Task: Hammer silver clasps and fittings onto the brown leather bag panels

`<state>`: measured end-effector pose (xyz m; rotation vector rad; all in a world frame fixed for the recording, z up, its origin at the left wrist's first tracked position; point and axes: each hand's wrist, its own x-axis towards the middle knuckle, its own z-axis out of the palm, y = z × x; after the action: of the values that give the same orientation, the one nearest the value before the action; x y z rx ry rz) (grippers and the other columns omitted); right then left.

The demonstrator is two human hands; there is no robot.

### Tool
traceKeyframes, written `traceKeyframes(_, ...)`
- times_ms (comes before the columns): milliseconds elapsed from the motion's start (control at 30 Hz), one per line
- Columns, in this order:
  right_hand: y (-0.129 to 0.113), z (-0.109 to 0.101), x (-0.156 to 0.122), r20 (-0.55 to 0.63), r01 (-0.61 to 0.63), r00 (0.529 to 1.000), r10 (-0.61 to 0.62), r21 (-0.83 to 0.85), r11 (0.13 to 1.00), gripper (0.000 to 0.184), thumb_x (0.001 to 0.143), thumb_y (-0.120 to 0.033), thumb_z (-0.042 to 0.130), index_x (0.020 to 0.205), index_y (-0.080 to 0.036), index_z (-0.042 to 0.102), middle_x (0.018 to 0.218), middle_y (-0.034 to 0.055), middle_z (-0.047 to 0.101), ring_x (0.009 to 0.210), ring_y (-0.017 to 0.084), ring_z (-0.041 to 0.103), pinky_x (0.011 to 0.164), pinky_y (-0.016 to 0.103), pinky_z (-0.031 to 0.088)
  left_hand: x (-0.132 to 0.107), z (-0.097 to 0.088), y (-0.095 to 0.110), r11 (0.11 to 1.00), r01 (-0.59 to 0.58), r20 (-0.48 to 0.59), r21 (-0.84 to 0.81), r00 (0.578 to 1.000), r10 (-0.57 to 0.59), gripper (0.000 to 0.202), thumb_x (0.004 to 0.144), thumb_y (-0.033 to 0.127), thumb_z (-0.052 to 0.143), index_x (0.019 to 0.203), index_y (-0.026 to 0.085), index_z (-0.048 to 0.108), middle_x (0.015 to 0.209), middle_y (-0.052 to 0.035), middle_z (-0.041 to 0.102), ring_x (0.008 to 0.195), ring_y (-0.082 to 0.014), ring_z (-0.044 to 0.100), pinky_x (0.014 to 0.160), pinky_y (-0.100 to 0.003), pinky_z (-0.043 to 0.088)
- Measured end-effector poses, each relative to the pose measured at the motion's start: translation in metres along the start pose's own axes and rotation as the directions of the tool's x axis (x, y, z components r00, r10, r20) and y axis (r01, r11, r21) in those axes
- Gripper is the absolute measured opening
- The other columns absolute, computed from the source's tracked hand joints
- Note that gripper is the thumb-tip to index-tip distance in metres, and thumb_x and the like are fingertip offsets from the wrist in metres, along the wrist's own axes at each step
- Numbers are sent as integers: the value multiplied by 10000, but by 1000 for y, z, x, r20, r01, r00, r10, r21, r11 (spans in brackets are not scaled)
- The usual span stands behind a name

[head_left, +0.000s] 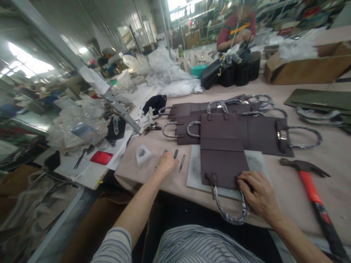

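A dark brown leather bag panel (222,160) lies on a pale stone slab (195,168), its plastic-wrapped handle (232,218) hanging over the table's near edge. My right hand (259,193) is closed at the panel's lower right corner, by the handle's base. Left of the slab, my left hand (166,164) reaches down to the tabletop among tiny metal pieces. Its fingertips are drawn together, and whatever they pinch is hidden. Close by are a small dark bar (176,153), a thin metal punch (182,163) and a clear plastic bag (143,155) of small parts.
A claw hammer (311,186) lies on the right. More brown bag panels (264,133) spread behind the slab. Green panels (320,102), a cardboard box (307,69) and black bags (233,69) stand farther back, where another person (227,34) works. A red pouch (101,157) sits left.
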<state>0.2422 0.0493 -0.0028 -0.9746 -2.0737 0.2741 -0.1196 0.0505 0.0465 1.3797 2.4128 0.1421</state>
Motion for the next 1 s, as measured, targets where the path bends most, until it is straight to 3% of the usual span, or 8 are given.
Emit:
traceKeyframes(100, -4, -1, -1, -2, -28, 1000, 28, 8, 1000, 162, 960, -298, 575, 857, -227, 678, 898, 56, 693, 870, 239, 623, 811, 407, 485, 12, 0, -1, 999, 16, 54, -38, 998, -14, 32, 671, 134, 715, 699, 122, 703, 873, -238, 759, 1001, -401, 727, 841, -418, 551)
traceKeyframes(200, -8, -2, 0, -6, -56, 998, 57, 23, 998, 161, 959, -260, 566, 843, -223, 672, 897, 57, 687, 868, 232, 611, 799, 402, 481, 14, -2, -6, 992, 30, 82, -121, 996, -20, 93, 606, 107, 675, 546, 154, 622, 597, -162, 693, 823, -377, 743, 736, -389, 557)
traceKeyframes(367, -13, -4, 1, -17, -53, 998, 54, 45, 998, 144, 961, -215, 561, 851, -215, 654, 897, 57, 671, 859, 226, 578, 786, 396, 464, 1, -6, -19, 923, 34, 61, -382, 998, -12, 160, 744, 302, 591, 692, 156, 630, 582, -77, 681, 600, -236, 706, 557, -286, 550)
traceKeyframes(433, -15, -4, 1, -17, -63, 998, 64, 47, 997, 143, 961, -211, 562, 844, -214, 644, 891, 54, 665, 854, 223, 571, 779, 390, 463, -9, -2, -19, 806, 6, 11, -592, 1000, 1, 247, 743, 388, 616, 780, 145, 628, 668, -68, 711, 607, -203, 704, 555, -269, 565)
traceKeyframes(500, -15, -5, 1, -15, -67, 998, 68, 51, 996, 147, 960, -200, 560, 835, -212, 636, 884, 51, 662, 852, 221, 569, 779, 388, 460, -20, 7, -13, 578, -51, -49, -814, 999, 19, 339, 683, 438, 712, 816, 140, 619, 699, -49, 714, 620, -190, 705, 578, -274, 586)
traceKeyframes(600, -14, -5, 1, -10, -65, 998, 65, 55, 996, 143, 960, -189, 561, 837, -210, 632, 890, 50, 663, 853, 219, 567, 786, 391, 456, -38, 29, 1, 331, -144, -129, -933, 989, 67, 402, 674, 435, 802, 884, 140, 628, 763, -49, 739, 684, -191, 731, 642, -288, 614)
traceKeyframes(800, -13, -4, -1, -11, -62, 998, 62, 60, 996, 122, 958, -171, 565, 861, -207, 629, 910, 56, 662, 872, 222, 566, 798, 397, 458, -61, 58, 17, 327, -304, -273, -895, 952, 137, 359, 757, 369, 795, 1006, 158, 645, 897, -74, 780, 848, -211, 769, 791, -309, 630)
traceKeyframes(1000, -13, -3, -2, -16, -65, 998, 66, 55, 996, 130, 955, -162, 564, 851, -208, 626, 904, 54, 657, 865, 219, 566, 786, 390, 448, -63, 64, 8, 412, -335, -262, -847, 939, 223, 402, 759, 351, 784, 1087, 140, 689, 927, -91, 789, 852, -214, 766, 831, -334, 630)
